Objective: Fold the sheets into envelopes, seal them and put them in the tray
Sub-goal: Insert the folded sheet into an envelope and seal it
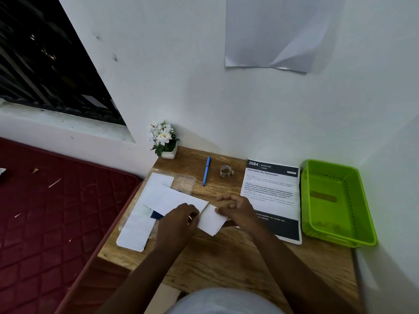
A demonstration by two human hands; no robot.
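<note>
Holding folded sheet [212,219] | both hands | green tray [365,223] seemingly empty

Both forearms were bare right down to the wrists, with no sleeve, watch, ring or band showing on the left hand [175,223] or the right hand [238,210]. A pale grey-white garment [224,301] covered the person's lap or torso at the bottom edge.
</note>
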